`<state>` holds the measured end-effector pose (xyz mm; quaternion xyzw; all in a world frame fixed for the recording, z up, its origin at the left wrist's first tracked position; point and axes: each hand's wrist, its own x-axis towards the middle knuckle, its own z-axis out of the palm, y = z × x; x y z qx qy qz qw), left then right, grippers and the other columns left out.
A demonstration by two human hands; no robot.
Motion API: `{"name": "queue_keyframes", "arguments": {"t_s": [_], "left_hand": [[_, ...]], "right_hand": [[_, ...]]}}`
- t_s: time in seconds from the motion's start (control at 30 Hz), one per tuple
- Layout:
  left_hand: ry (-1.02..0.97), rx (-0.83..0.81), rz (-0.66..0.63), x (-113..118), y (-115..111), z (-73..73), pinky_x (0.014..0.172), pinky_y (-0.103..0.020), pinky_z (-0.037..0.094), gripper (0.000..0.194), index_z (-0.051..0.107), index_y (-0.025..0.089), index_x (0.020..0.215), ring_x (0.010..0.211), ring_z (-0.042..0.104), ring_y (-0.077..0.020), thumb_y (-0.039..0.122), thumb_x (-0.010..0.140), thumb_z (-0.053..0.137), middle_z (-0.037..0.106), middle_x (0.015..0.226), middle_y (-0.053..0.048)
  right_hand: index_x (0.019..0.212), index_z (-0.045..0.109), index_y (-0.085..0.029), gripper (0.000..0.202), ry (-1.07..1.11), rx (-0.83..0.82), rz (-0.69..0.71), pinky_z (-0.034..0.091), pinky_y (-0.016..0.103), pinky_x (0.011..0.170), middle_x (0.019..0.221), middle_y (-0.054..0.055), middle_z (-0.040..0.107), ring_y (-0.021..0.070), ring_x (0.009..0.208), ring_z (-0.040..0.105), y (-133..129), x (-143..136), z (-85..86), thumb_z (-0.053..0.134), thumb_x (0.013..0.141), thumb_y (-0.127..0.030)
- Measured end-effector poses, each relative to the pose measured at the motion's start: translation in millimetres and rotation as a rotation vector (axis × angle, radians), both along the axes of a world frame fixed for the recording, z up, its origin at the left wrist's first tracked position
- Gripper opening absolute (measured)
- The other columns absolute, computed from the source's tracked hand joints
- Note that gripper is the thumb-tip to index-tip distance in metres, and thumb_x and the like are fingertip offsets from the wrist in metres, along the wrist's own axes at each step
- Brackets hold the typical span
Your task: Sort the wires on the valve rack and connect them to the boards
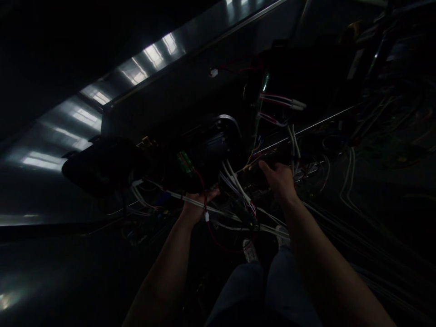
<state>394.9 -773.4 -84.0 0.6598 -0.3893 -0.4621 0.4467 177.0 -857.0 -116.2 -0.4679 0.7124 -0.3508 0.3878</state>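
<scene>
Dim scene. Left hand (pixel 199 202) cupped palm-up under dark round housing (pixel 207 154), fingers loosely curled around white cable (pixel 190 200), red wire (pixel 203 195) crossing just beside. Housing directly above those fingers, nearer left hand than right. Right hand (pixel 281 181) right of housing, fingers pressed forward among wiring, grasp impossible to tell. Two hands, one housing, cables too tangled to count.

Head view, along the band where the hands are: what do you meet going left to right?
Dark bulky housing → green connector → left hand under the red wire → white wire bundle → right hand → loose white cables.
</scene>
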Motion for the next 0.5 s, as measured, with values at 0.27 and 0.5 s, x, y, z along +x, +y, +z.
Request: {"name": "queue_keyframes", "arguments": {"t_s": [0.27, 0.5], "left_hand": [[0.150, -0.030, -0.119, -8, 0, 12.6, 0.072, -0.034, 0.052, 0.030, 0.066, 0.016, 0.073, 0.071, 0.066, -0.0203, 0.046, 0.067, 0.066, 0.069, 0.074, -0.004], [0.064, -0.006, -0.329, -18, 3, 12.6, 0.068, -0.034, 0.050, 0.028, 0.064, 0.016, 0.073, 0.068, 0.064, -0.0222, 0.044, 0.072, 0.064, 0.068, 0.071, -0.006]], "right_hand": [[0.049, 0.041, -0.021, 0.042, 0.034, 0.103, 0.048, 0.028, 0.026, 0.048, 0.046, 0.000, 0.043, 0.0123, 0.046, 0.039, 33, -16, -5.1, 0.054, 0.072, -0.053], [0.045, 0.045, -0.020, 0.050, 0.019, 0.101, 0.068, 0.029, 0.026, 0.044, 0.043, 0.002, 0.046, 0.0135, 0.044, 0.042, 44, -28, -26.0, 0.051, 0.070, -0.063]]}}
